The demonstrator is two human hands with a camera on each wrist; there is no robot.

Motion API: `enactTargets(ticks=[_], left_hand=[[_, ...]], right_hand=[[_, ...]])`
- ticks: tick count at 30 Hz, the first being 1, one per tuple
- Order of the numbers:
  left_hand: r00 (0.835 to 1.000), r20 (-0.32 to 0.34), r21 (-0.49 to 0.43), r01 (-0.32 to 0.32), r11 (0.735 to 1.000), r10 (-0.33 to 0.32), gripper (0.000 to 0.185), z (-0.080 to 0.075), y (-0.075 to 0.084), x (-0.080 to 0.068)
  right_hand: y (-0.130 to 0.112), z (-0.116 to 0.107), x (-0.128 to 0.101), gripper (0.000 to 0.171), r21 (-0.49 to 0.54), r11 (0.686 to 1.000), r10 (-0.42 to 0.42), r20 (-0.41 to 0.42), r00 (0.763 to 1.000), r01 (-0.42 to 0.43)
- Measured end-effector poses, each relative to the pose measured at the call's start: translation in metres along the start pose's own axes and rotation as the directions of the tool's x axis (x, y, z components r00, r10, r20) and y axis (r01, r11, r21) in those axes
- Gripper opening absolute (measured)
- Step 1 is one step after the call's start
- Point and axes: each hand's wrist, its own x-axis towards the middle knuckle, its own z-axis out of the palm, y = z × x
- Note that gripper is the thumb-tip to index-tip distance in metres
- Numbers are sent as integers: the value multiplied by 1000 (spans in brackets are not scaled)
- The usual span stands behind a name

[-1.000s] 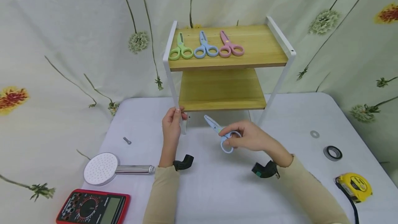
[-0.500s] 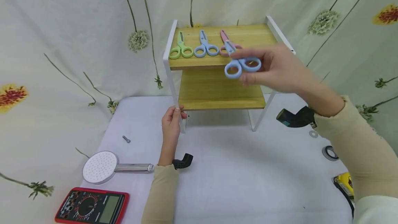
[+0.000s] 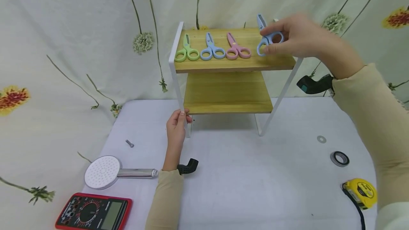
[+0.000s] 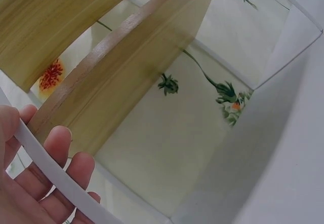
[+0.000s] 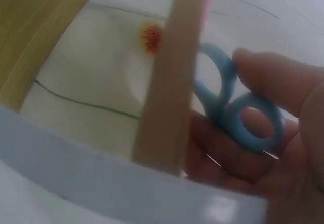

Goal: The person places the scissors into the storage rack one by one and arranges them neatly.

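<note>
My right hand [image 3: 298, 38] pinches light-blue scissors [image 3: 262, 42] by the handles, over the right end of the shelf rack's top board [image 3: 217, 66]. In the right wrist view the blue handle loops [image 5: 253, 121] show between thumb and fingers, while the board's edge hides the blades. Laid out in a row on that board are green scissors [image 3: 186, 49], a second pair of blue scissors [image 3: 211, 48] and pink scissors [image 3: 235, 49]. My left hand [image 3: 176, 125] grips the rack's white left leg near the lower board [image 3: 228, 95]; the left wrist view shows its fingers [image 4: 58, 143] curled around the white bar.
To the left lie a bolt [image 3: 129, 143], a shower head [image 3: 103, 172] and a red multimeter [image 3: 94, 211]. At the right are a washer [image 3: 321, 139], a roll of black tape [image 3: 339, 154] and a yellow tape measure [image 3: 361, 191]. Flowered cloth [image 3: 96, 20] hangs behind the rack.
The right hand has raised the blue scissors from in front of the rack, up past the pink scissors, to the top board's right end. My left hand keeps its grip on the leg.
</note>
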Motion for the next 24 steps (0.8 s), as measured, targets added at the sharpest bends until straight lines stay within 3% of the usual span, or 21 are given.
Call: enactTargets(ticks=[10,24], left_hand=[[1000,2,14,-10,1000,10,27,0,0,-3],[1000,-1,6,-30,1000,30,28,0,2,-1]], right_hand=[[3,19,6,48,-244,970,25,98,995,0],[0,26,4,43,-246,967,-51,42,998,59]])
